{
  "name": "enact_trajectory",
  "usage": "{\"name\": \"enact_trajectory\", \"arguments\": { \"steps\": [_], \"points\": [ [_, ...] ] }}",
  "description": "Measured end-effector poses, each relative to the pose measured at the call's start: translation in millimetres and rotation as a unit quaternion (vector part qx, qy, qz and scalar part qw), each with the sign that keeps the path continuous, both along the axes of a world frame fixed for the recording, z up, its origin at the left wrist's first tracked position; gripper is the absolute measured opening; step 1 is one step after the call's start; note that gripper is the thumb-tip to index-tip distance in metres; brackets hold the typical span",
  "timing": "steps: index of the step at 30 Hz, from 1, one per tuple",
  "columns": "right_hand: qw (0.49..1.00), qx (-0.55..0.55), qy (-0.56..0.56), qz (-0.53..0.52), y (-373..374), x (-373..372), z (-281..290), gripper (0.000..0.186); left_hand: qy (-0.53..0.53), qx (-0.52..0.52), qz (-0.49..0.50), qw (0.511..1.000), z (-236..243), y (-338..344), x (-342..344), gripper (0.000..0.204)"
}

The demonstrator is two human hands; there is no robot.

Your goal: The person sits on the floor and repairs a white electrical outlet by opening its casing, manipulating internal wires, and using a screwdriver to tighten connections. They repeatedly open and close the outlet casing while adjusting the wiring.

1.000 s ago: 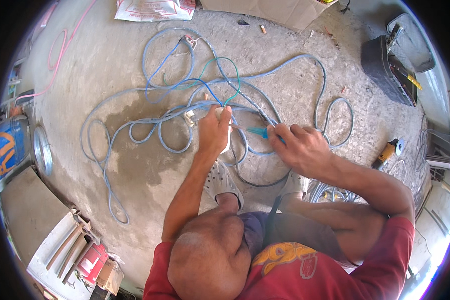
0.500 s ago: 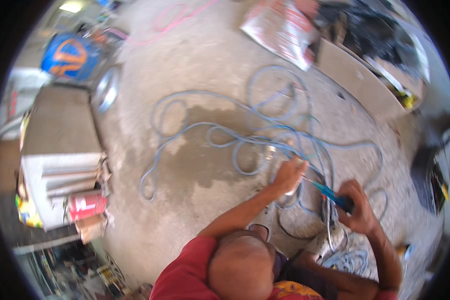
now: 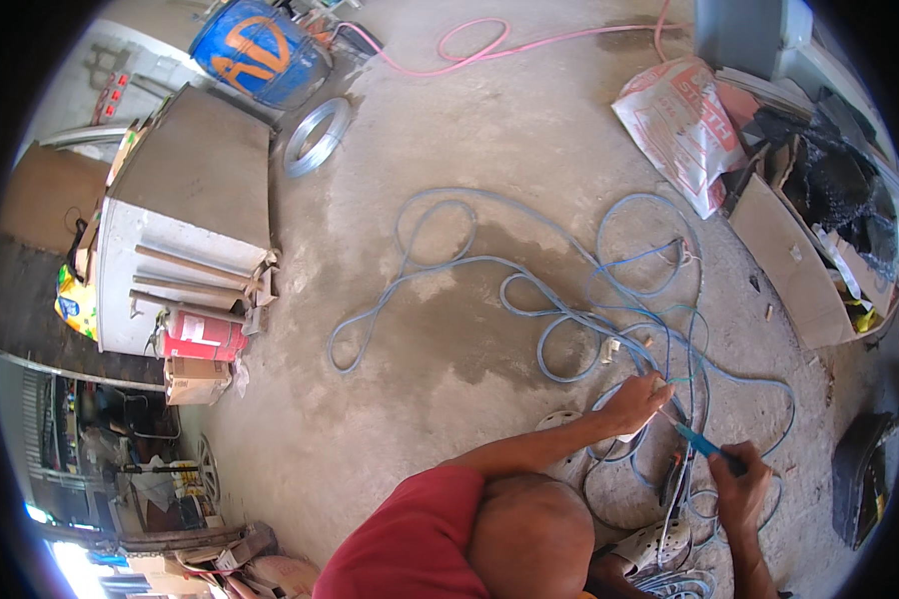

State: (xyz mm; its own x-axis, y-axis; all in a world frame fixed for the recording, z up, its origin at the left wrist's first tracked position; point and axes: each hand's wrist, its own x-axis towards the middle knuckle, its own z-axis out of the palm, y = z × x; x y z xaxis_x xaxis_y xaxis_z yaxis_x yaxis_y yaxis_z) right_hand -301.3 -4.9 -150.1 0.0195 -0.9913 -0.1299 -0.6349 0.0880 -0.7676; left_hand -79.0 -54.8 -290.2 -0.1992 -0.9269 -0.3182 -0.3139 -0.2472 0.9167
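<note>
My left hand (image 3: pixel 637 404) is closed around a small white piece (image 3: pixel 630 433), low over the floor; its kind cannot be made out because the fingers cover much of it. In my right hand (image 3: pixel 741 481) is a screwdriver with a blue-green and black handle (image 3: pixel 702 441). Its thin shaft points up and left, its tip close to my left fingers; whether it touches the white piece is unclear. Beneath and around both hands lies a tangle of grey-blue cable (image 3: pixel 489 262), with thinner blue and green wires (image 3: pixel 637 258) on top. Small pale pieces (image 3: pixel 609 349) lie beyond my left hand.
Perforated light shoes (image 3: pixel 659 544) are near the cable. At left stand a grey cabinet (image 3: pixel 195 180), a red cylinder (image 3: pixel 205 334), a blue barrel (image 3: pixel 260 60) and a wire coil (image 3: pixel 318 138). A pink hose (image 3: pixel 479 50), white sack (image 3: pixel 674 125) and open carton (image 3: pixel 794 265) lie farther off.
The whole view has shifted, so the surroundings and hands sit farther right in the picture. Both hands keep their grips, the screwdriver still pointing toward the left hand.
</note>
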Motion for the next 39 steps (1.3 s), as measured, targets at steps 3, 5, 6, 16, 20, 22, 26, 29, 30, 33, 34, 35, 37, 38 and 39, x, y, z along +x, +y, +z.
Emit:
{"name": "enact_trajectory", "arguments": {
  "steps": [3, 5, 6, 16, 20, 22, 26, 29, 30, 33, 34, 35, 37, 38, 39],
  "points": [
    [0.967, -0.125, 0.134, 0.179, -2.3, 19.2, 19.2, 0.021, -0.014, -0.016, 0.013, 1.000, -16.7, 5.3, 6.1, 0.050],
    [0.917, -0.177, 0.252, 0.254, -4.9, 20.1, 20.9, 0.025, -0.008, -0.022, 0.009, 1.000, -11.6, 1.2, 6.9, 0.050],
    [0.920, -0.161, 0.250, 0.254, -1.2, 16.2, 12.7, 0.022, 0.002, -0.009, 0.007, 1.000, -9.4, -0.3, 9.0, 0.050],
    [0.869, 0.421, -0.240, -0.099, 9.7, -4.0, -16.3, 0.024, -0.064, -0.130, -0.055, 0.988, -1.3, 9.6, 8.2, 0.040],
    [0.986, 0.002, 0.096, 0.136, -2.9, -16.4, 3.6, 0.035, -0.039, -0.136, -0.038, 0.989, -11.9, -5.7, -10.1, 0.031],
    [0.967, -0.045, 0.080, 0.239, -8.2, 4.2, 26.4, 0.034, -0.026, -0.166, -0.138, 0.976, -32.6, -3.5, 5.6, 0.026],
    [0.898, -0.190, 0.231, 0.322, -2.1, 22.5, 32.4, 0.031, 0.037, -0.012, -0.004, 0.999, 5.8, -6.0, 23.6, 0.038],
    [0.922, -0.177, 0.209, 0.274, 9.1, 24.3, 27.0, 0.026, 0.114, 0.090, 0.039, 0.989, 30.4, -11.1, 17.9, 0.033],
    [0.925, -0.176, 0.204, 0.266, 11.7, 25.8, 27.1, 0.026, 0.123, 0.076, 0.049, 0.988, 30.4, -10.6, 16.8, 0.032],
    [0.966, -0.072, 0.158, 0.191, 11.8, 26.6, 29.8, 0.023, 0.101, 0.039, 0.020, 0.994, 19.0, -7.7, 11.6, 0.035],
    [0.985, -0.037, 0.101, 0.134, 11.3, 26.4, 23.3, 0.021, 0.075, 0.020, 0.011, 0.997, 17.6, -4.0, 15.5, 0.036],
    [0.996, -0.003, 0.044, 0.079, 9.9, 26.5, 13.9, 0.019, 0.046, 0.010, 0.018, 0.999, 10.9, 1.3, 18.0, 0.039],
    [0.994, 0.091, -0.054, -0.015, 12.5, 30.2, -3.2, 0.014, 0.005, -0.011, 0.020, 1.000, -2.6, 10.1, 24.6, 0.042],
    [0.971, 0.189, -0.128, -0.068, 13.6, 28.5, -8.0, 0.016, -0.014, -0.022, 0.024, 0.999, -8.0, 13.1, 27.8, 0.043],
    [0.931, 0.285, -0.197, -0.116, 13.4, 26.6, -11.2, 0.017, -0.026, -0.020, 0.018, 0.999, -13.4, 16.6, 31.3, 0.044]
  ]
}}
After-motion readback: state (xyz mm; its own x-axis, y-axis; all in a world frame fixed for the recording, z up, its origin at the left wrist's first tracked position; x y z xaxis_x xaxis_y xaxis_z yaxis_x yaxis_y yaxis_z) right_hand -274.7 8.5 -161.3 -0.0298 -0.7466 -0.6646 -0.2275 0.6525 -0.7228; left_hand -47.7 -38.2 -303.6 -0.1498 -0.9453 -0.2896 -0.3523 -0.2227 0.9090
